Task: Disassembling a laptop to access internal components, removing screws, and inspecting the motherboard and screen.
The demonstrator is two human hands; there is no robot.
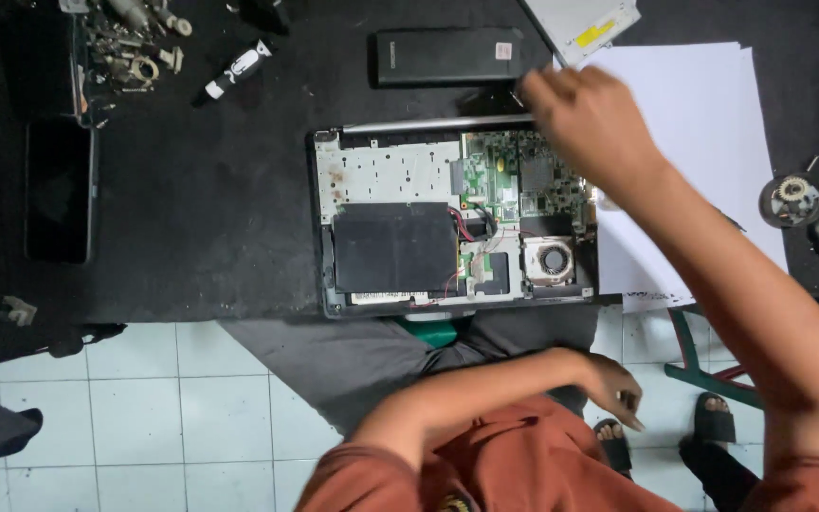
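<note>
Opened laptop on the workbench, seen from above. We see the laptop (457, 223) lying base-up on the dark mat (210, 190), its bottom cover already off: the green circuit board (514, 175), the black flat battery pack (393, 247) and the round cooling fan (553, 258) all lie exposed. A separate long black battery (448, 56) rests on the mat beyond the rear edge, and a slim silver drive (582, 23) sits further back, both apparently already taken out. The board, fan and flat pack remain seated in the shell, so we judge the disassembly to be partway through, with the inner parts not yet lifted.

Our right hand (591, 123) reaches over the rear right corner of the laptop, above the board; its fingers are curled inward, and we cannot tell whether they grip a tool or only touch the edge. Our left hand (613, 384) hangs below the bench edge near the lap, fingers loosely bent, holding nothing. White paper (703, 123) lies to the right; loose metal parts (135, 43) lie at the far left.
</note>
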